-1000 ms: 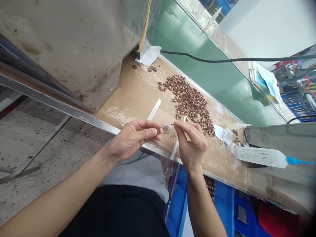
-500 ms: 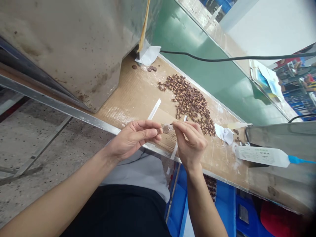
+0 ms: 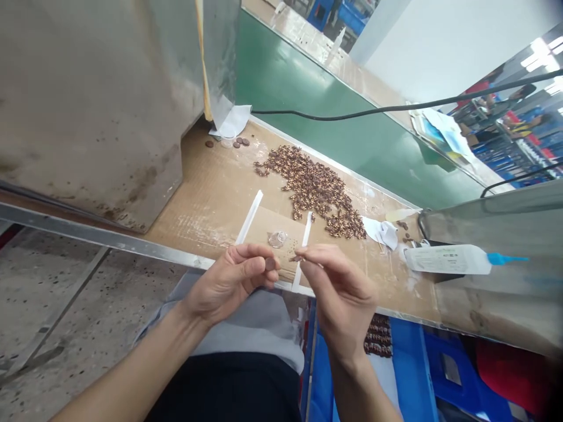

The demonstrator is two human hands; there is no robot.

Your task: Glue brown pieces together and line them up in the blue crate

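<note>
My left hand (image 3: 233, 280) is curled, thumb and fingers pinching a small brown disc (image 3: 270, 264) at the bench's front edge. My right hand (image 3: 338, 293) is pinched on a tiny brown part (image 3: 297, 258) a little to the right of the disc, its fingertips pointing left. A small clear plastic cap (image 3: 278, 238) lies on the cardboard just beyond both hands, between two white strips (image 3: 249, 217). A heap of small brown-and-gold parts (image 3: 313, 190) spreads across the cardboard further back.
A grey metal housing (image 3: 97, 99) stands at the left on the bench. A white glue bottle with a blue nozzle (image 3: 448, 259) lies at the right. White tissue (image 3: 382, 230), a green conveyor belt (image 3: 343, 129), a black cable (image 3: 387, 108) and blue bins (image 3: 396, 375) below.
The clear cap that my left hand held now lies on the cardboard. My left hand now pinches a brown disc. Both hands came nearer the bench edge; the view shifted.
</note>
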